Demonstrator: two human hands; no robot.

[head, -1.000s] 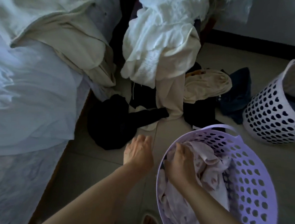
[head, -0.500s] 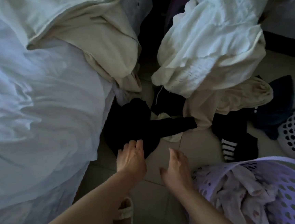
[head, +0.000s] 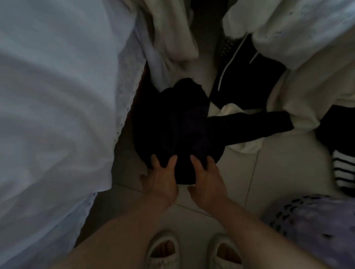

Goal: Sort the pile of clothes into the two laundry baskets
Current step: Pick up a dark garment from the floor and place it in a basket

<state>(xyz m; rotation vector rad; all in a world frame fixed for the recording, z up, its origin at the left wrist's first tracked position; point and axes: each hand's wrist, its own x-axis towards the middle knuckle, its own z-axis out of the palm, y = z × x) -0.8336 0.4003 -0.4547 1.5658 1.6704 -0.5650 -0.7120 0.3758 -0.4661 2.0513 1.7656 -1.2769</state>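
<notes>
Dark garment [head: 178, 130] bunched on the floor tiles just right of the bed sheet [head: 47, 107], looks soft, light and floppy, so probably best grabbed by a full handful of the near edge. Left hand [head: 159, 184] and right hand [head: 207, 180] side by side on that edge, fingers spread and digging into the cloth. No labels or writing readable anywhere.

matt black cloth garment [head: 178, 125]; glossy tiled floor [head: 282, 168]; perforated plastic basket [head: 330, 228]

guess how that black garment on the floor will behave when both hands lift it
The black garment is probably floppy: it lies crumpled. Its sleeve-like end may trail. The left hand and right hand press into it easily, so it is likely light.
</notes>
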